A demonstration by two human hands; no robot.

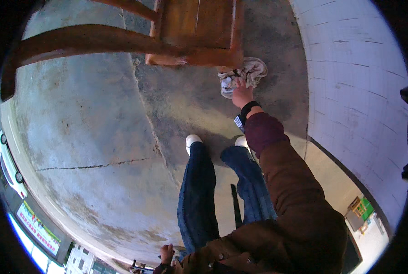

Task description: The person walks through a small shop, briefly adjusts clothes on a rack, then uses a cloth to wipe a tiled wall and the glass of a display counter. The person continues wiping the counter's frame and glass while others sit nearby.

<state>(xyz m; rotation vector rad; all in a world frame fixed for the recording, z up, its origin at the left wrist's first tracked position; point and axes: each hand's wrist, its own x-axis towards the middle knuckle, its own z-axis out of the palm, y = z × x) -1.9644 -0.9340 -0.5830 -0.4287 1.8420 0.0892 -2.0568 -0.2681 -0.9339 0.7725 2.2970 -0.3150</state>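
Note:
A crumpled, stained pale rag [254, 71] is bunched around the lower front corner of a brown wooden chair [195, 23], by its leg. My right hand [243, 93] reaches forward and grips the rag, fingers pressed into its folds. A dark band with a small tag circles that wrist. Much of the chair leg is hidden behind the cloth. Down by my lap, at the lower edge, my left hand [167, 252] is curled into a loose fist, and nothing shows in it.
A curved wooden chair part [85, 41] sweeps across the upper left. The concrete floor [94, 123] is cracked and stained. A white brick wall [359, 68] stands close on the right. My shoes [193, 141] are planted before the chair. Far left is a white car [12, 169].

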